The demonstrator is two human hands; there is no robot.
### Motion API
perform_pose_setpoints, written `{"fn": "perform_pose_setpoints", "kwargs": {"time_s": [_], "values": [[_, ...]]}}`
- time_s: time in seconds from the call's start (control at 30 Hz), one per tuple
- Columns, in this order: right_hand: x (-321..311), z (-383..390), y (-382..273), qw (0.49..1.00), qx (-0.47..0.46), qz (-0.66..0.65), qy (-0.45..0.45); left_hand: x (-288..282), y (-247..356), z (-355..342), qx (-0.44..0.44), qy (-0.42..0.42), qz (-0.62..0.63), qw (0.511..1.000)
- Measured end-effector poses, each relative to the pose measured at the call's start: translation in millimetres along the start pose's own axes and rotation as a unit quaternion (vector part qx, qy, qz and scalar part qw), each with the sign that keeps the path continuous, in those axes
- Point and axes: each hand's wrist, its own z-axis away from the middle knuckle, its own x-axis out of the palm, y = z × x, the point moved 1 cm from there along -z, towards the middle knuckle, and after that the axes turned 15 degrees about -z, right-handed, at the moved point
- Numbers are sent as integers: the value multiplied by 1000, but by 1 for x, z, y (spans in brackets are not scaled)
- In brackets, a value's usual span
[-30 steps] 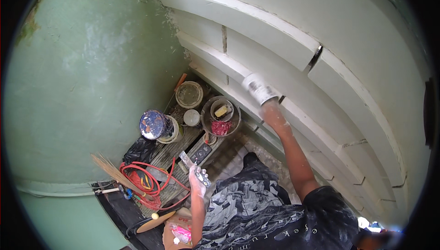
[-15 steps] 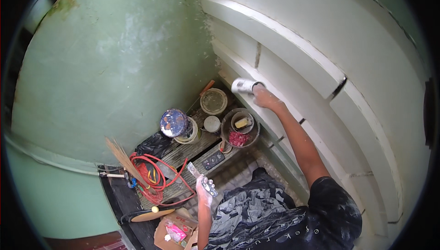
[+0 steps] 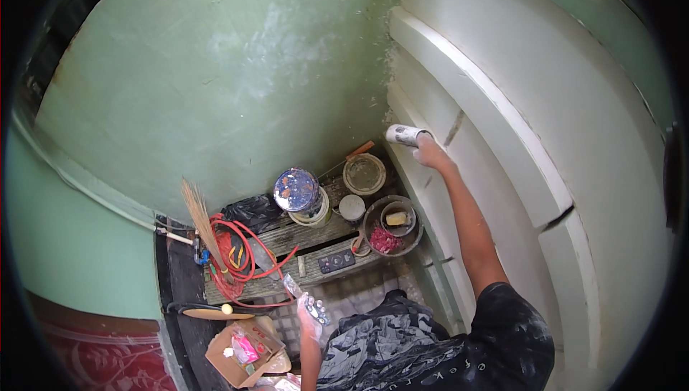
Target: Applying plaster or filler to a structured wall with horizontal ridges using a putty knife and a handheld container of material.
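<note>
In my raised right hand (image 3: 430, 153) is a white-smeared, rounded tool (image 3: 404, 134) with a dark patch. Its exact kind is unclear, and it is against or close to the pale ridged wall (image 3: 488, 115). Low in front of me, my left hand (image 3: 310, 316), caked in white, closes round a putty knife (image 3: 292, 286) whose blade points up and left. Part of the knife is hidden by the fingers. Below my right hand stands a grey basin (image 3: 371, 213) with a smaller bowl (image 3: 409, 208), a yellow block (image 3: 395, 218) and a pink-red bundle (image 3: 385, 242).
A slatted wooden bench (image 3: 287, 237) carries a blue-lidded bucket (image 3: 296, 189), a round tub (image 3: 364, 174), a small can (image 3: 352, 207) and a black power strip (image 3: 336, 260). A coiled red hose (image 3: 251, 265), a straw broom (image 3: 199, 212) and an opened cardboard box (image 3: 222, 361) sit left.
The view has shifted, so bench and walls appear further right or lower. My right hand with the white-smeared tool stays near the ridged wall. My left hand still grips the putty knife.
</note>
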Motion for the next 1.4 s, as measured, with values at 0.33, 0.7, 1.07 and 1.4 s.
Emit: {"fn": "perform_pose_setpoints", "kwargs": {"time_s": [0.33,0.7,1.07,1.4], "values": [[24,-82,31,995,-35,98,-2,0,-17,10,13,39,41,998],[59,-155,39,963,94,234,-99,0,-32,19,70,83,96,989],[173,194,-24,854,184,-392,-289,7,-1,13,21,81,-68,994],[55,440,-128,924,359,-122,42,81,-28,-2,-113,-342,-276,891]]}}
